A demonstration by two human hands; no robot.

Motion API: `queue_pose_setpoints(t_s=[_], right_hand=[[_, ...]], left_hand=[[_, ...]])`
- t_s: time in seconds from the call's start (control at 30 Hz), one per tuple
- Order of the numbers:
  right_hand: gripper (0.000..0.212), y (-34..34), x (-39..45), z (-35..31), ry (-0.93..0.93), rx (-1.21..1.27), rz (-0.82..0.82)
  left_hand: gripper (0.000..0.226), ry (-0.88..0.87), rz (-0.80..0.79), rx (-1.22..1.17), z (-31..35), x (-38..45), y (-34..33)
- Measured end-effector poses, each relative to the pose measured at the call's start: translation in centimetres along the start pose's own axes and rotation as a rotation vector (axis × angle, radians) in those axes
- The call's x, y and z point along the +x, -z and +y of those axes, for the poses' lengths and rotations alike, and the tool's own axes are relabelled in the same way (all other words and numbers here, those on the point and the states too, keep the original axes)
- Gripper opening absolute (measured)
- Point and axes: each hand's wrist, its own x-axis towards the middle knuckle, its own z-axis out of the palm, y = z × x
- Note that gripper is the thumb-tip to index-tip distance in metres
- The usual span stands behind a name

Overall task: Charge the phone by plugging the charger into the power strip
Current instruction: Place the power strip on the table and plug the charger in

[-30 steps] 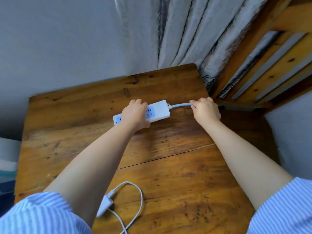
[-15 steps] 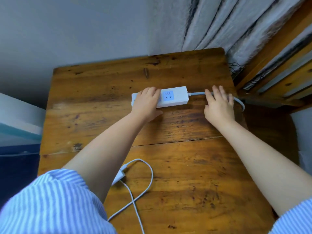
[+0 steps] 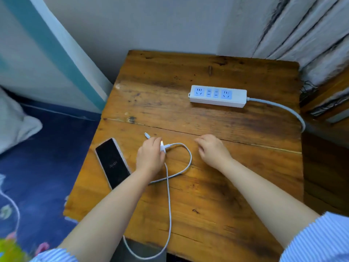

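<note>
The white cable (image 3: pixel 168 195) loops off the near table (image 3: pixel 217 205) edge and back up to the left hand (image 3: pixel 150 157), whose fingers close over the white charger (image 3: pixel 163 147), mostly hidden. Just left of that hand lies the dark phone (image 3: pixel 112 163). The right hand (image 3: pixel 212 149) rests loosely curled, empty. The power strip (image 3: pixel 218 95) lies well beyond both hands, every socket free.

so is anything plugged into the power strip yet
No, all the sockets on the power strip are bare, and the charger sits at the left hand nearer the person on the table.
</note>
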Motion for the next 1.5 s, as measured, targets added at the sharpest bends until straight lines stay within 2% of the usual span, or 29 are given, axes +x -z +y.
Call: queue_pose_setpoints(t_s=[0.17, 0.27, 0.37, 0.5, 0.6, 0.67, 0.77, 0.93, 1.13, 1.3, 1.4, 1.5], right_hand=[[0.046, -2.0, 1.2, -3.2, 0.089, -0.017, -0.131], [0.054, -2.3, 3.1, -5.1, 0.148, -0.094, -0.219], [0.047, -2.0, 4.5, -6.5, 0.18, -0.176, -0.24], [0.03, -1.9, 4.5, -6.8, 0.166, -0.154, -0.171], [0.034, -1.4, 3.2, -5.0, 0.075, -0.018, -0.137], [0.042, -0.8, 0.7, -3.2, -0.1, -0.049, -0.071], [0.047, -0.7, -2.3, -0.4, -0.243, -0.007, -0.058], [0.049, -1.5, -4.3, 1.0, -0.374, -0.002, 0.009], [0.075, -2.6, -4.2, 0.0, -0.435, 0.041, 0.091], [0.053, -3.5, -2.9, 0.0, -0.473, 0.064, 0.245], [0.052, -2.3, -2.8, 1.2, -0.467, 0.172, 0.296], [0.057, 0.1, -2.1, 2.6, -0.425, 0.21, 0.366]], left_hand=[[0.041, 0.168, -0.042, -0.015, -2.4, -4.7, -1.6], [0.042, 0.138, -0.119, -0.007, -3.1, -6.0, -2.6], [0.034, 0.054, -0.153, -0.021, -3.4, -6.9, -3.0], [0.021, 0.051, -0.116, 0.027, -3.7, -7.5, -2.6], [0.021, 0.062, -0.097, 0.018, -3.2, -7.1, -2.4], [0.022, -0.06, -0.11, -0.069, -3.2, -5.6, -4.3], [0.026, -0.03, -0.094, -0.139, -1.7, -5.4, -4.5], [0.039, 0.045, -0.077, -0.144, -1.0, -3.7, -4.3], [0.028, 0.028, -0.024, -0.047, 0.2, -2.3, -5.1], [0.041, 0.028, -0.019, -0.126, 0.5, -0.8, -5.8], [0.048, -0.012, -0.066, -0.192, 1.0, 0.8, -6.1], [0.048, -0.059, -0.043, -0.205, 2.1, 3.5, -5.9]])
